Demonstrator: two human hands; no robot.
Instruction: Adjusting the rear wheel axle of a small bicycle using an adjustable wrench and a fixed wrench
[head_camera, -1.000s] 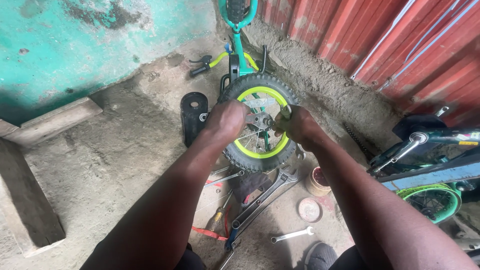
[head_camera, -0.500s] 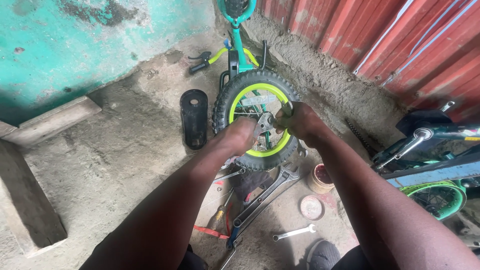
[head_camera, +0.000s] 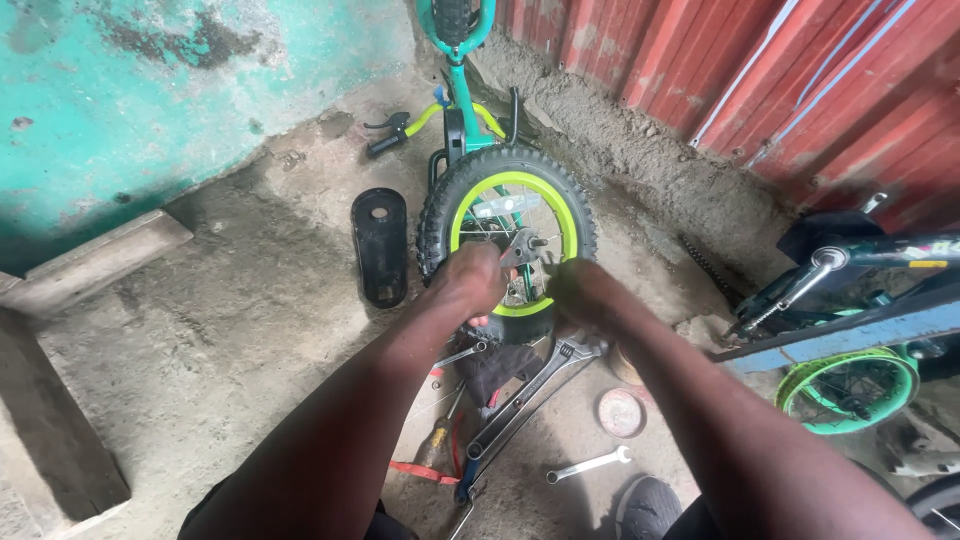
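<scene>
Head view: left hand (head_camera: 478, 280) and right hand (head_camera: 578, 290) pinching grey metal hub bracket (head_camera: 520, 246) on lime-rimmed black knobby wheel (head_camera: 507, 235); best kept square and steady.

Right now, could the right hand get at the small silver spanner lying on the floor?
Probably yes. The right hand is at the wheel hub, and the small silver spanner lies on open floor below that forearm, with nothing on top of it; the hand would have to draw back.
</scene>
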